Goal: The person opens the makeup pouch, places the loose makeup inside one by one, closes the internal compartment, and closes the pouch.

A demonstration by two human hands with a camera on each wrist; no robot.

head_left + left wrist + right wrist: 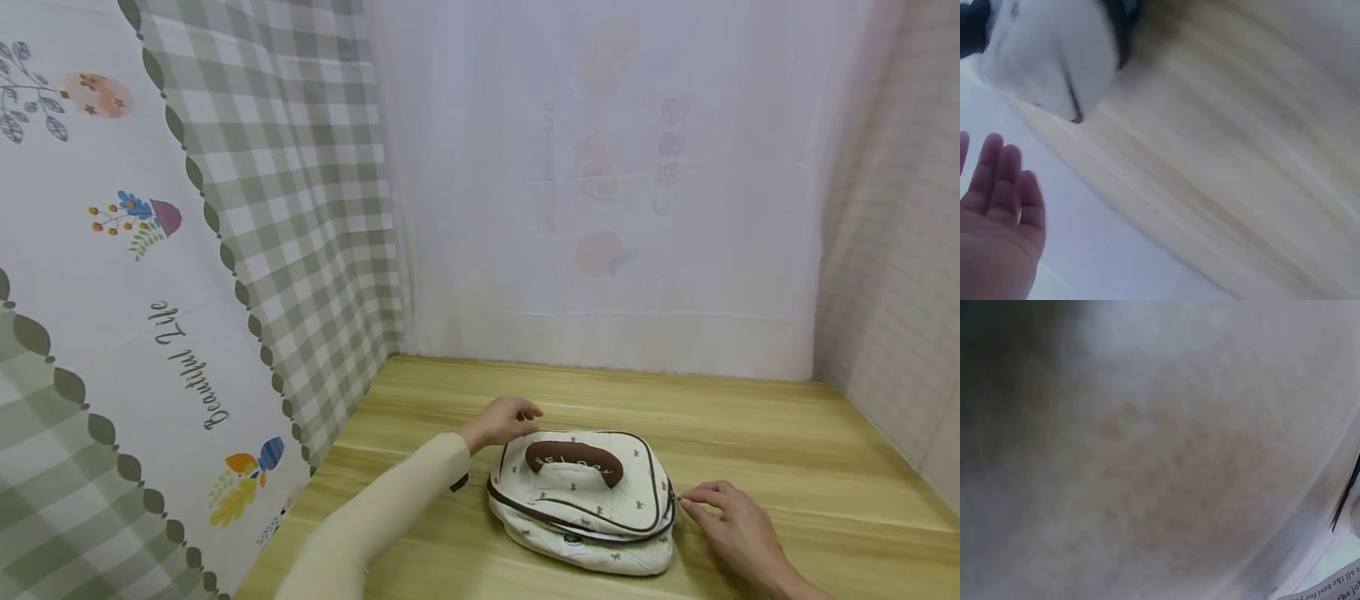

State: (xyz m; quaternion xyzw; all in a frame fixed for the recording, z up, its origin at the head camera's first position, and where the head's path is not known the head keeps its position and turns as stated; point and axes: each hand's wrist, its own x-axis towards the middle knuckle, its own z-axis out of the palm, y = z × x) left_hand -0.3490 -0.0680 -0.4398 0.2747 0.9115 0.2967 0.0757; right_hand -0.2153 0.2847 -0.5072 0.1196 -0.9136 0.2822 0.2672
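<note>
A cream zippered bag [588, 500] with small dark bow prints, brown piping and a brown top handle [573, 461] lies on the table. Its dark zipper runs round the side below the lid. At the bag's right end, my right hand [738, 529] pinches the zipper pull [678, 497] between thumb and index finger. My left hand [504, 421] is at the far left corner of the bag, holding nothing. In the left wrist view, the left hand's fingers [1007, 181] are extended, beside the bag [1054, 56]. The right wrist view is mostly a blur.
The bag stands on a wood-grain table [442, 400]. A green-checked printed cloth [285, 167] hangs along the left side, a pale sheet [600, 208] at the back, and another cloth [900, 250] on the right.
</note>
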